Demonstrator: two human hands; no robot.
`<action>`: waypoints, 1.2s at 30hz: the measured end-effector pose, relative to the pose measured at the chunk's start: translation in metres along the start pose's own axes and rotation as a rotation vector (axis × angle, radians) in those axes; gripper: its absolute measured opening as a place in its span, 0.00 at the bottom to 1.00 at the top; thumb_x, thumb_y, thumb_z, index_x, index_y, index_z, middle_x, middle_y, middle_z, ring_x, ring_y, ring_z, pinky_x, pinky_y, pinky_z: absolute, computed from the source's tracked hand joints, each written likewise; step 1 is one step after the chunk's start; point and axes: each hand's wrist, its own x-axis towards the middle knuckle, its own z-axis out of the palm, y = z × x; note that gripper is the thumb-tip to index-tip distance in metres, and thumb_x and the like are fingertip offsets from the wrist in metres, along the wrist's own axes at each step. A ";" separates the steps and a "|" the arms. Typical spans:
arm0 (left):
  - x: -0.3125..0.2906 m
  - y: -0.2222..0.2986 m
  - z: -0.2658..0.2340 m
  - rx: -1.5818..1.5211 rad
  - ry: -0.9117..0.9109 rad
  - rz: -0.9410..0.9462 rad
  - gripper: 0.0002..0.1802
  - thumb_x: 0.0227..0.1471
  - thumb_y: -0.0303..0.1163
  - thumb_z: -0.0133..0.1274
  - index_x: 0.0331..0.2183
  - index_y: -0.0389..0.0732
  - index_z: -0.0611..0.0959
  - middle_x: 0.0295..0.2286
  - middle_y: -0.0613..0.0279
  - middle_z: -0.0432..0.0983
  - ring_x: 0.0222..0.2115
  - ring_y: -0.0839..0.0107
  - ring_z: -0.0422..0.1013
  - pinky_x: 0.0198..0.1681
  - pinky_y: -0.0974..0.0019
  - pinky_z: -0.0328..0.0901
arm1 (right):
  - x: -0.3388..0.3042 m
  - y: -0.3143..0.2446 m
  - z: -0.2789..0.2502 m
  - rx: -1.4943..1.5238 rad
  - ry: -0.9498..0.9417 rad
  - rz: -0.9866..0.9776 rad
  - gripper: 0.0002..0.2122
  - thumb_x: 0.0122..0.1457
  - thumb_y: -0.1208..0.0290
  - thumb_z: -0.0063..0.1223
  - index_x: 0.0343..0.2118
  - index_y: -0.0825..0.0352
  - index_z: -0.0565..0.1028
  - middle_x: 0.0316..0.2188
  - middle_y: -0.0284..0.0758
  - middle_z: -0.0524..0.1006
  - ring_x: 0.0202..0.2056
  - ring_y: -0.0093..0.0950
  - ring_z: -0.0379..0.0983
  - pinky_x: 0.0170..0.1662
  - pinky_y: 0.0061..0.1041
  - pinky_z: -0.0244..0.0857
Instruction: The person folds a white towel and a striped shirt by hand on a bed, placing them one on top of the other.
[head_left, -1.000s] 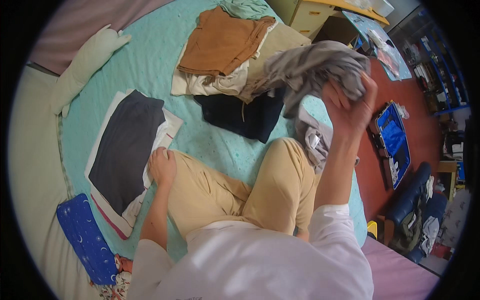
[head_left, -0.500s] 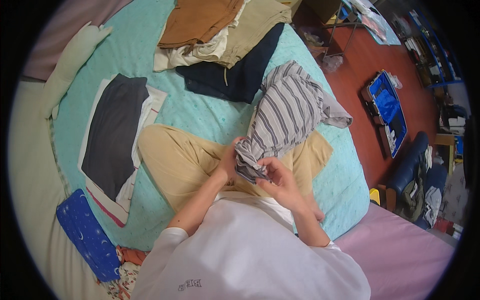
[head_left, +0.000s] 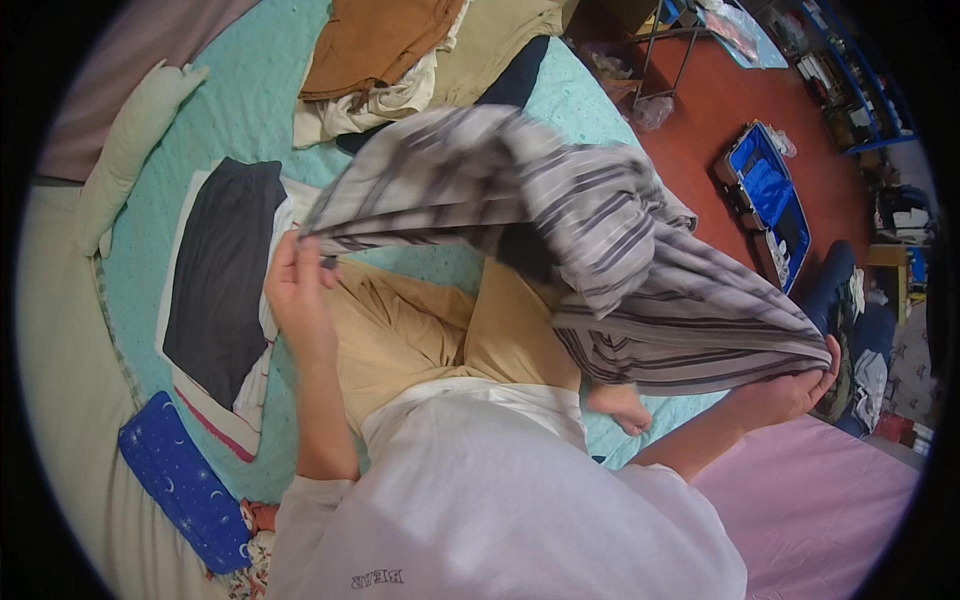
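Note:
A grey-and-dark striped shirt [head_left: 600, 225] is stretched wide above my crossed legs, partly smeared by motion. At the left, my left hand [head_left: 300, 275] pinches one edge of it. Far out to the right, my right hand [head_left: 805, 385] grips another edge, fingers closed on the cloth. The shirt's middle hangs in loose folds between the two hands. Beside my left hand, dark grey folded trousers [head_left: 222, 285] lie on white cloth with a red edge.
Brown shorts [head_left: 375, 50] top a clothes pile at the bed's far side, next to beige trousers [head_left: 485, 50]. A white plush toy [head_left: 140, 150] and a blue moon-patterned cloth [head_left: 185, 480] lie left. An open blue-lined suitcase [head_left: 768, 200] sits on the red floor.
My hands have moved far apart, left hand to the left and right hand to the right. The bunched shirt has been spread out between them, now covering part of the clothes pile.

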 end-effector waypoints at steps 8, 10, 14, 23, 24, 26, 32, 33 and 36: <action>0.027 -0.066 -0.063 -0.109 0.101 -0.154 0.09 0.62 0.30 0.45 0.41 0.36 0.75 0.28 0.66 0.72 0.27 0.78 0.69 0.31 0.72 0.65 | 0.032 0.103 -0.019 0.497 0.103 0.371 0.13 0.64 0.76 0.35 0.46 0.68 0.72 0.40 0.42 0.72 0.41 0.35 0.73 0.46 0.33 0.71; 0.035 -0.067 -0.063 -0.193 0.082 -0.111 0.12 0.62 0.30 0.44 0.45 0.35 0.73 0.34 0.61 0.75 0.32 0.73 0.72 0.35 0.70 0.67 | 0.032 0.102 -0.015 0.475 0.067 0.441 0.12 0.65 0.73 0.36 0.47 0.67 0.71 0.40 0.43 0.73 0.42 0.37 0.73 0.47 0.35 0.70; 0.062 -0.030 -0.070 -0.304 0.100 0.080 0.14 0.62 0.31 0.43 0.47 0.36 0.73 0.39 0.58 0.76 0.37 0.70 0.73 0.43 0.65 0.68 | 0.061 0.116 -0.016 0.703 -0.034 0.557 0.13 0.65 0.67 0.42 0.50 0.65 0.70 0.43 0.43 0.75 0.44 0.39 0.74 0.50 0.38 0.69; 0.106 -0.097 -0.108 -0.990 -0.015 -0.370 0.14 0.60 0.29 0.40 0.46 0.36 0.75 0.44 0.56 0.75 0.45 0.62 0.72 0.52 0.60 0.65 | 0.081 0.226 0.030 1.426 -0.491 1.153 0.13 0.67 0.69 0.39 0.45 0.73 0.73 0.48 0.45 0.75 0.50 0.38 0.71 0.58 0.42 0.61; 0.096 -0.102 -0.112 -0.988 -0.012 -0.370 0.14 0.60 0.29 0.40 0.46 0.36 0.75 0.44 0.56 0.75 0.45 0.62 0.72 0.52 0.60 0.65 | 0.073 0.230 0.021 1.364 -0.478 1.225 0.13 0.67 0.69 0.38 0.45 0.73 0.72 0.50 0.45 0.73 0.52 0.39 0.69 0.59 0.43 0.58; 0.068 -0.105 -0.120 -0.980 -0.075 -0.444 0.17 0.60 0.29 0.36 0.47 0.33 0.73 0.48 0.53 0.73 0.48 0.59 0.70 0.54 0.57 0.64 | 0.060 0.253 -0.008 1.540 -0.590 1.296 0.13 0.67 0.69 0.39 0.45 0.73 0.72 0.48 0.46 0.74 0.51 0.38 0.69 0.59 0.43 0.57; -0.009 -0.116 -0.111 -0.784 -0.017 -0.655 0.18 0.55 0.31 0.38 0.42 0.35 0.78 0.43 0.53 0.77 0.49 0.57 0.69 0.58 0.51 0.58 | 0.005 0.367 -0.083 0.823 -0.088 1.285 0.09 0.64 0.73 0.43 0.43 0.70 0.72 0.32 0.36 0.73 0.34 0.27 0.71 0.43 0.32 0.67; -0.013 -0.119 -0.106 -0.797 -0.012 -0.659 0.18 0.55 0.31 0.38 0.42 0.35 0.78 0.43 0.53 0.77 0.49 0.57 0.69 0.58 0.51 0.58 | 0.003 0.387 -0.094 0.644 -0.165 1.232 0.11 0.63 0.74 0.44 0.46 0.69 0.71 0.36 0.36 0.73 0.36 0.26 0.71 0.44 0.32 0.66; -0.031 -0.095 -0.086 -0.911 0.023 -0.772 0.14 0.55 0.32 0.40 0.35 0.38 0.79 0.37 0.58 0.78 0.45 0.61 0.71 0.55 0.53 0.60 | -0.035 0.312 -0.021 -0.205 -0.307 0.754 0.16 0.60 0.74 0.46 0.51 0.67 0.68 0.45 0.35 0.72 0.41 0.27 0.70 0.45 0.30 0.66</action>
